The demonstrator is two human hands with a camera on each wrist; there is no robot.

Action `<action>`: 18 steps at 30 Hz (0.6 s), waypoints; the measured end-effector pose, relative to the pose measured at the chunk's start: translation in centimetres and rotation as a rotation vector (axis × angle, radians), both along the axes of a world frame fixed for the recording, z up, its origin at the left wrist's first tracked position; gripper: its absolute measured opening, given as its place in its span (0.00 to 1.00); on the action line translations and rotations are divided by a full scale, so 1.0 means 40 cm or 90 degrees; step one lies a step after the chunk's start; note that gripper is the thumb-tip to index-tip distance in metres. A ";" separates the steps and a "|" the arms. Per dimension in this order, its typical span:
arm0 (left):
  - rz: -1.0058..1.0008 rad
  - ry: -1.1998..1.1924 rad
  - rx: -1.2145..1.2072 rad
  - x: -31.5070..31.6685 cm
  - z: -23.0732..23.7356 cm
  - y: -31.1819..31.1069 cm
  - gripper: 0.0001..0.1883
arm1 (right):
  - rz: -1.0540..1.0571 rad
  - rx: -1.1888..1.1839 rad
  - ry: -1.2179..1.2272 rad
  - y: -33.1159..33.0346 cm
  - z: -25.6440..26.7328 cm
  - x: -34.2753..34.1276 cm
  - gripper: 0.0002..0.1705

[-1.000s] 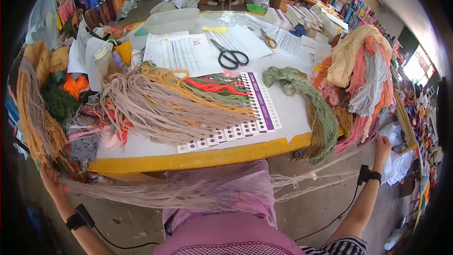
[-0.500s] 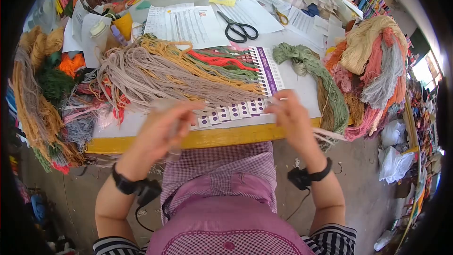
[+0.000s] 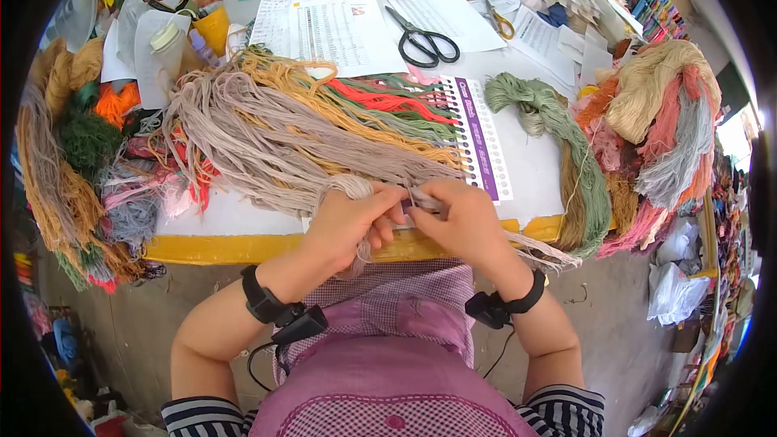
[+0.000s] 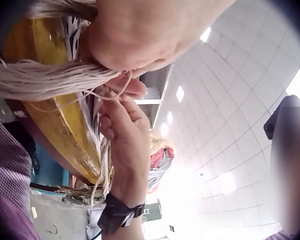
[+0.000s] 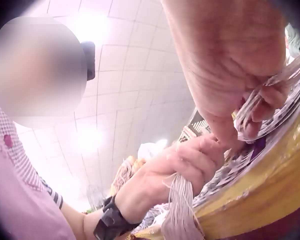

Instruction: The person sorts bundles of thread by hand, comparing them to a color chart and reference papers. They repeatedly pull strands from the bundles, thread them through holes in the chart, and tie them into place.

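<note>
My left hand [image 3: 348, 222] grips a bundle of pale mauve-grey embroidery thread [image 5: 182, 205], whose strands hang out below the fist in the right wrist view. Close beside it, my right hand [image 3: 463, 222] pinches strands of the same thread, with a small loop [image 4: 126, 85] standing up between the two hands' fingertips. More strands [image 3: 550, 249] trail out past the right hand over the table edge. Both hands are at the front edge of a punched card [image 3: 477, 137] with a purple stripe, its holes threaded with grey, gold, red and green strands [image 3: 307, 133]. The hands cover the card's near part.
Black-handled scissors [image 3: 425, 44] lie on printed sheets [image 3: 340, 32] at the back. A green skein [image 3: 558, 142] and a heap of coloured skeins [image 3: 664, 121] are on the right. Bottles [image 3: 170, 48] and more yarn [image 3: 77, 154] crowd the left. The table's yellow edge [image 3: 218, 249] runs in front.
A second ago the hands were spread far apart with the grey threads stretched between them below the table edge. They came in over the card and now meet with the thread in their fingers.
</note>
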State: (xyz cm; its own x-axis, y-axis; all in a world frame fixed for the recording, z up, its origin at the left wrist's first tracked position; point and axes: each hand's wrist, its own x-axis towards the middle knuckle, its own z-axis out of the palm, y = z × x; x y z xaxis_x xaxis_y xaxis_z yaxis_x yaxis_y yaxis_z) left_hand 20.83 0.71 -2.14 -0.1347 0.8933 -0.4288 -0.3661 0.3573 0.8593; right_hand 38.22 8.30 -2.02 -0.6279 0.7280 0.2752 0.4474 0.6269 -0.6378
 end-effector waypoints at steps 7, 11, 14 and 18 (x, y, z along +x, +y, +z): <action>-0.075 0.029 -0.030 0.022 0.002 0.041 0.13 | 0.016 -0.337 0.070 0.039 0.010 0.008 0.11; -0.070 0.085 -0.048 0.010 0.005 0.046 0.13 | -0.001 -0.264 0.076 0.043 -0.010 0.005 0.16; -0.086 0.176 -0.038 -0.053 0.019 0.034 0.12 | -0.019 -0.253 0.090 0.056 -0.017 0.010 0.19; -0.036 0.200 -0.023 -0.086 0.010 0.028 0.11 | -0.029 -0.322 0.054 0.051 -0.014 0.007 0.22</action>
State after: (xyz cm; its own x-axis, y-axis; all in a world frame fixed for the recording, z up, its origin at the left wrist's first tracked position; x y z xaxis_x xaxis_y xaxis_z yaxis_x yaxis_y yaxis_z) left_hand 17.40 1.81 -1.74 -0.2161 0.8878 -0.4063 -0.0642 0.4023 0.9132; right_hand 38.50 10.33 -2.56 -0.5832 0.8094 -0.0690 0.4001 0.2123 -0.8915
